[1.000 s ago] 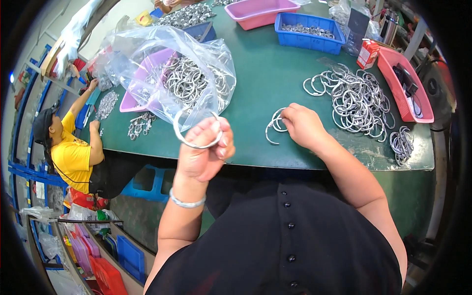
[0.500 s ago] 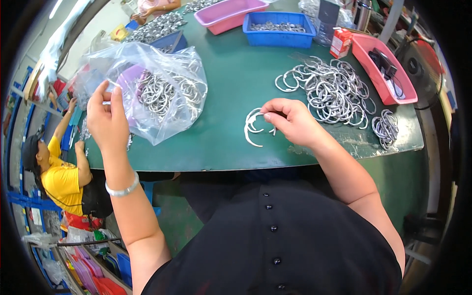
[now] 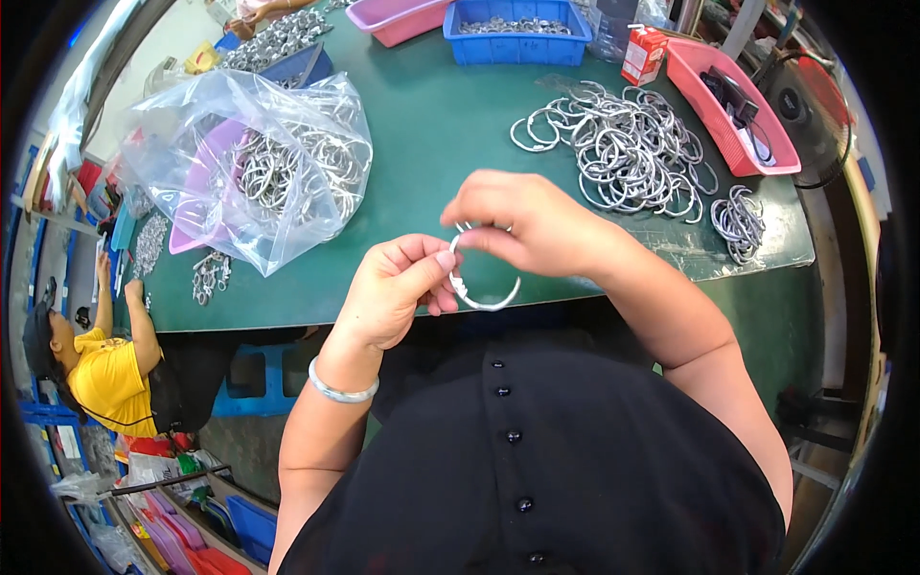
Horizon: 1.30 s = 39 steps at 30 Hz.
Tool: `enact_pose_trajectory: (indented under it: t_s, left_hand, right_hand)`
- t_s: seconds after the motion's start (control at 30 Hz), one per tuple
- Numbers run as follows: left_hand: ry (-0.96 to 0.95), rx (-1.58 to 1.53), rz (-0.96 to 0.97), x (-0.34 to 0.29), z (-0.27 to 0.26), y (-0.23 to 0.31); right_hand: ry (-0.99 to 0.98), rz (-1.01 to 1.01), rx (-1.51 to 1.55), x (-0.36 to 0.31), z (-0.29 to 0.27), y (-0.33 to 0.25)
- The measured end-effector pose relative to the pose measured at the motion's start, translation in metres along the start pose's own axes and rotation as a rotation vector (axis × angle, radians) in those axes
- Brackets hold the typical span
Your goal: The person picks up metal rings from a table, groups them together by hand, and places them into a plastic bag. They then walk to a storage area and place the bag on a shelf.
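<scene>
A silvery metal ring [image 3: 491,307] hangs between my two hands just above the front edge of the green table. My left hand [image 3: 391,292] pinches its left side between thumb and fingers. Over its top, my right hand [image 3: 541,228] is closed, slightly blurred, with bits of shiny metal showing at its fingertips; whether these belong to a second ring I cannot tell. Right of my hands lies a loose heap of similar rings [image 3: 632,153]. To the left, a clear plastic bag [image 3: 331,225] covers more rings [image 3: 278,172] and part of a purple basin [image 3: 196,206].
A smaller ring bundle [image 3: 738,225] lies near the right corner. Behind stand a blue bin [image 3: 517,50] of metal parts, a pink bin [image 3: 398,27], a red carton [image 3: 644,56] and a pink tray [image 3: 714,115]. A person in yellow [image 3: 115,374] works at the left.
My left hand has left the plastic bag and come right and down to the ring. My right hand has moved slightly left, and both hands now meet at the ring.
</scene>
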<state>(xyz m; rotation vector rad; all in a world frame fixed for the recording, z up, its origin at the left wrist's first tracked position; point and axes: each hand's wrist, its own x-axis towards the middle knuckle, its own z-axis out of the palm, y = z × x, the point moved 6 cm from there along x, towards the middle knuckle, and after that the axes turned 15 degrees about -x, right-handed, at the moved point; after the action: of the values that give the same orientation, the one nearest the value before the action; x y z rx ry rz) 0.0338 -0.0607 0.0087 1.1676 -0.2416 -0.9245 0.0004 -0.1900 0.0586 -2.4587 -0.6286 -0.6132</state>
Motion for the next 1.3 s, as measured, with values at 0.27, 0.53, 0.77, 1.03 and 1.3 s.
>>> enact_pose_trajectory:
  t_s: [0.27, 0.53, 0.77, 1.03, 1.3]
  left_hand:
    - [0.229, -0.236, 0.314, -0.005, -0.023, 0.001]
    - [0.252, -0.287, 0.418, -0.008, -0.016, 0.000]
    - [0.234, -0.254, 0.476, -0.014, -0.014, 0.001]
    - [0.186, -0.117, 0.615, -0.019, -0.008, 0.006]
    - [0.167, -0.051, 0.643, -0.021, -0.002, 0.003]
  right_hand:
    - [-0.122, 0.692, 0.845, -0.041, 0.032, 0.037]
    - [-0.127, 0.682, 1.019, -0.042, 0.047, 0.017]
    - [-0.077, 0.688, 1.039, -0.041, 0.048, 0.012]
    - [0.009, 0.582, 0.954, -0.039, 0.043, 0.009]
    - [-0.045, 0.685, 0.940, -0.041, 0.045, 0.012]
